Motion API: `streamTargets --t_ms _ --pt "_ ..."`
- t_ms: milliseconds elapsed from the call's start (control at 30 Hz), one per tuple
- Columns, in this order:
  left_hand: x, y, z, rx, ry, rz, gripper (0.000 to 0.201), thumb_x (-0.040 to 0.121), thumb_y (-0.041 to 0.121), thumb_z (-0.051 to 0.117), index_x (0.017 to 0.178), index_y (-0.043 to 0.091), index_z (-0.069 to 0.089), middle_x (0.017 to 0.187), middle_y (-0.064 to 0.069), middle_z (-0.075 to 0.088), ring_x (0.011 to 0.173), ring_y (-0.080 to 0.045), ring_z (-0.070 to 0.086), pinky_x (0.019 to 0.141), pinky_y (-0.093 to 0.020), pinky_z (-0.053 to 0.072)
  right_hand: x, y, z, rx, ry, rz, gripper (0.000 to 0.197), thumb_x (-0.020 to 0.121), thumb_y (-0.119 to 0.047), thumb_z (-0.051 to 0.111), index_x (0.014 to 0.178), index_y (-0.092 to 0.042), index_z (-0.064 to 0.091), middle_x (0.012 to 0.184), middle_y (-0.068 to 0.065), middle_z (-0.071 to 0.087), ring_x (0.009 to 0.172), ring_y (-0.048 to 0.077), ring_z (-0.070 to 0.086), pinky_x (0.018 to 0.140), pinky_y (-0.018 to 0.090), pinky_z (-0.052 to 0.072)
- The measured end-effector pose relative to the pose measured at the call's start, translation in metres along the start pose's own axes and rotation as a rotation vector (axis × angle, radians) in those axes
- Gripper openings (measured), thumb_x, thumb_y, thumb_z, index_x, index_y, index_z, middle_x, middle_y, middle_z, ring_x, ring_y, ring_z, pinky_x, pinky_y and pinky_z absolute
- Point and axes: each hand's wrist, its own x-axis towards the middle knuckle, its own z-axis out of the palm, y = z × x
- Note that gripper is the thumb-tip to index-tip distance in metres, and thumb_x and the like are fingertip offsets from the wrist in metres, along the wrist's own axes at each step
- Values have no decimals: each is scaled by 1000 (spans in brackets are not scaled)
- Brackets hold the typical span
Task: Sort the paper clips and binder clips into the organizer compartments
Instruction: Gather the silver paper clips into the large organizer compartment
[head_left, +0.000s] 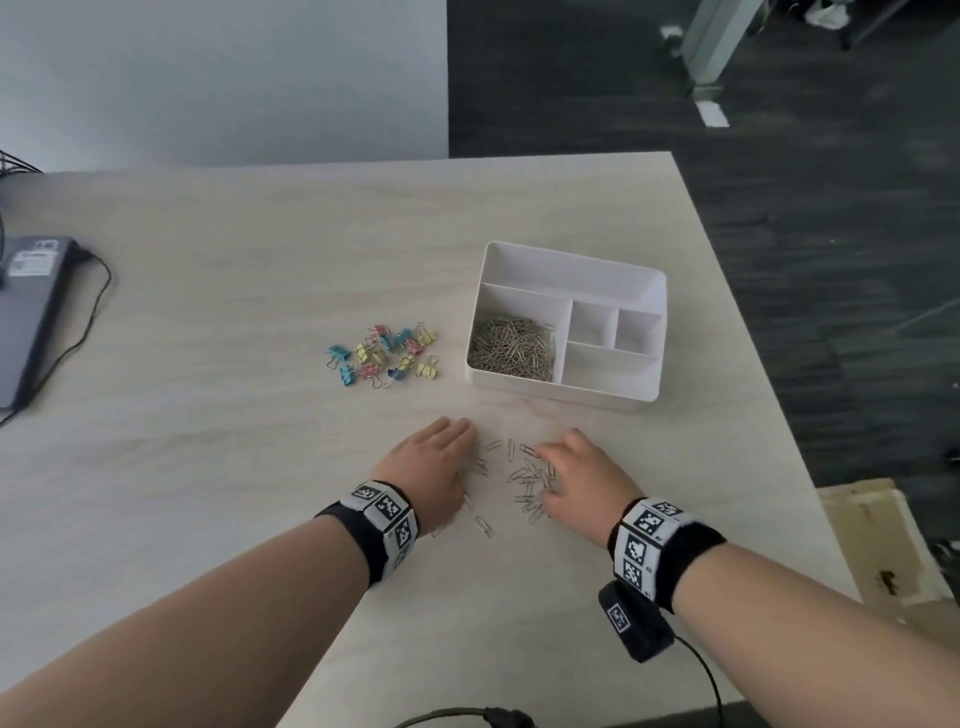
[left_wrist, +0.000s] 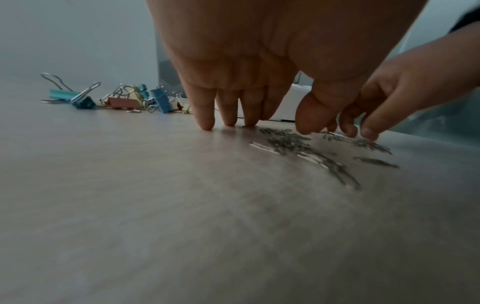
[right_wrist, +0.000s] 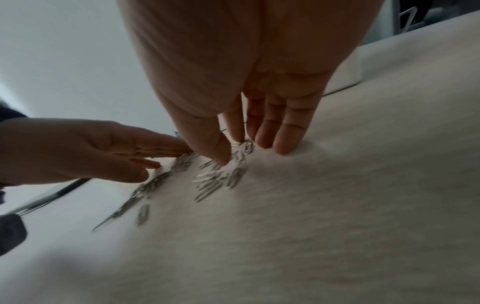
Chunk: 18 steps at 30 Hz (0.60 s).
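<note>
Several loose silver paper clips (head_left: 527, 480) (left_wrist: 298, 148) (right_wrist: 215, 179) lie scattered on the pale table near the front edge. My left hand (head_left: 439, 462) (left_wrist: 259, 107) stands at their left with straight fingers, tips touching the table. My right hand (head_left: 576, 473) (right_wrist: 262, 123) is at their right, fingers straight, tips resting on the clips. Neither hand holds anything. The white organizer (head_left: 571, 260) (left_wrist: 298, 90) sits beyond, its left compartment filled with paper clips (head_left: 511, 348). Coloured binder clips (head_left: 384, 356) (left_wrist: 124, 98) form a heap left of it.
A grey device (head_left: 31, 312) with a black cable lies at the table's far left. The table's right edge runs close past the organizer, with dark floor and a cardboard box (head_left: 872, 545) beyond. Another cable (head_left: 467, 717) crosses the front edge.
</note>
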Motion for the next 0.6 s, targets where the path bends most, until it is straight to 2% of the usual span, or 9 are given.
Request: streamTargets --t_ms 100,167,267,367,467,533,600 --pt "-12 5 8 -10 -10 42 75 90 22 46 157 23 12 165 8 13 152 -15 8 123 -30 10 2 -16 13 22 -19 -76 56 81 -22 63 136 -16 54 124 6 48 113 26 54 101 30 42" --pt "-19 9 6 -56 2 77 72 91 18 48 156 22 19 163 6 20 151 -14 12 120 -24 7 6 -26 20 34 -56 -140 54 80 -21 61 134 -16 55 126 4 48 114 24 53 102 31 42" --pt "-27 9 0 -144 44 104 62 89 10 50 149 20 39 154 2 41 143 -16 33 115 -21 20 9 -33 22 74 -102 -216 51 80 -20 62 130 -18 58 121 3 50 107 22 56 97 32 45" --pt "-34 -7 -1 -169 114 -23 59 87 12 53 145 22 46 147 2 49 135 -20 43 113 -31 34 10 -26 12 101 -17 -171 49 83 -19 62 131 -19 58 119 3 50 100 21 57 93 30 45" --pt "-41 -23 0 -152 140 -220 61 86 20 54 146 25 42 141 2 47 127 -22 44 104 -37 44 16 -15 4 42 75 -68 51 84 -21 59 134 -17 54 127 4 47 116 24 49 104 34 40" --pt "-44 -27 0 -162 119 -279 61 85 19 54 144 25 42 136 0 46 123 -24 46 100 -36 46 20 -13 2 -20 42 -34 55 84 -22 56 138 -18 49 134 4 42 123 28 42 108 36 36" --pt "-46 -25 1 -168 91 -268 61 82 16 54 141 26 45 132 -2 46 119 -26 50 98 -34 46 22 -19 3 -84 -8 -56 59 84 -23 53 142 -20 43 137 2 38 124 28 36 106 40 39"
